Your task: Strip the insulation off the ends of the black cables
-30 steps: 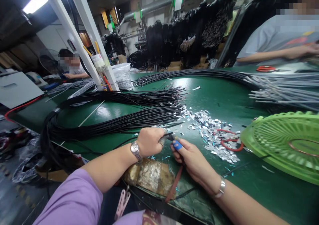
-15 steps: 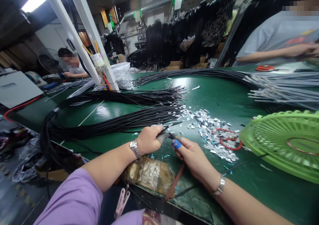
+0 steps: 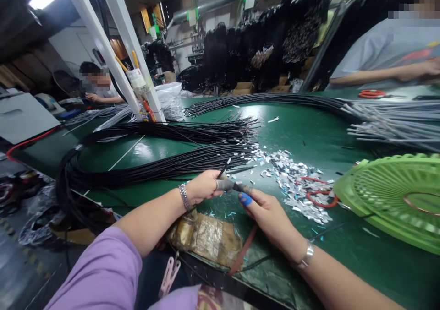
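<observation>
My left hand (image 3: 205,187) is closed around a thin black cable (image 3: 223,169), whose pale-tipped end sticks up above the fist. Facing it, my right hand (image 3: 266,211) pinches a dark piece of the cable between thumb and forefinger. Blue tape wraps the right thumb, and worn grey covers sit on fingertips of both hands. The fingers hide most of what they grip. Just beyond the hands, a thick bundle of black cables (image 3: 165,167) lies with its ends toward the right. A block wrapped in brown tape (image 3: 209,237) rests at the table edge beneath my wrists.
Silver and blue scraps (image 3: 287,172) are strewn right of the bundle, with red-handled scissors (image 3: 323,204) among them. A green fan (image 3: 392,200) lies at right. Grey cables (image 3: 381,122) lie behind it. A white post (image 3: 132,49) rises at left. Two co-workers sit across the table.
The cable end at my left hand now points more upward, its pale tip clearer. Both hands stay close together in nearly the same place. The whole view has shifted slightly.
</observation>
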`<state>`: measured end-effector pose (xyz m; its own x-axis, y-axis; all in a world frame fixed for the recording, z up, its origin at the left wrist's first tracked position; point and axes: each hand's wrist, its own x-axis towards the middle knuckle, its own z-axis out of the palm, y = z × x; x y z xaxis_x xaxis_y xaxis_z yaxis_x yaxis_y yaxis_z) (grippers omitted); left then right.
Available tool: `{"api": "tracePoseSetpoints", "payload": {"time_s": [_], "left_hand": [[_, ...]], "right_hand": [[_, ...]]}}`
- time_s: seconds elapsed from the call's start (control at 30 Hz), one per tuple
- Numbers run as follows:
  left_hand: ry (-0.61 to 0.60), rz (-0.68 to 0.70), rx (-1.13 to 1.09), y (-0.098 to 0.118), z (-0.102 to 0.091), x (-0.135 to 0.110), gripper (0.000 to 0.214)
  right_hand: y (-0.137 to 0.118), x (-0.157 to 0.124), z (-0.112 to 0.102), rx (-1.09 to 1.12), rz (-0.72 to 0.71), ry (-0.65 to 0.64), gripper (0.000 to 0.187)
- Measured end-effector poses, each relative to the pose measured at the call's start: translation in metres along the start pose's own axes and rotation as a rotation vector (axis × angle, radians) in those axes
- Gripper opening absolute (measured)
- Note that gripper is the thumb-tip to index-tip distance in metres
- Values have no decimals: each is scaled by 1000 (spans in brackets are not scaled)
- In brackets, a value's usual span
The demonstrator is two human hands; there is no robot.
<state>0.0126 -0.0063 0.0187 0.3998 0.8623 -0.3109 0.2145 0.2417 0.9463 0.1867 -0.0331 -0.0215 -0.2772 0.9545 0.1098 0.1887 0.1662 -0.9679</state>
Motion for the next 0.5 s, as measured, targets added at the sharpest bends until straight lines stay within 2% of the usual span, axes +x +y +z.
{"api": "tracePoseSetpoints", "payload": {"time_s": [0.23, 0.33, 0.5], "left_hand": [[-247, -116, -201, -5, -11, 5, 32], [-241, -133, -216, -5, -12, 6, 30], [-250, -99, -213, -5, -10, 5, 30]], "right_hand": [[-5, 3, -5, -69, -131, 13, 24], [-3, 4, -5, -17, -119, -16, 18], [6, 5, -1, 59, -93, 45, 33]]}}
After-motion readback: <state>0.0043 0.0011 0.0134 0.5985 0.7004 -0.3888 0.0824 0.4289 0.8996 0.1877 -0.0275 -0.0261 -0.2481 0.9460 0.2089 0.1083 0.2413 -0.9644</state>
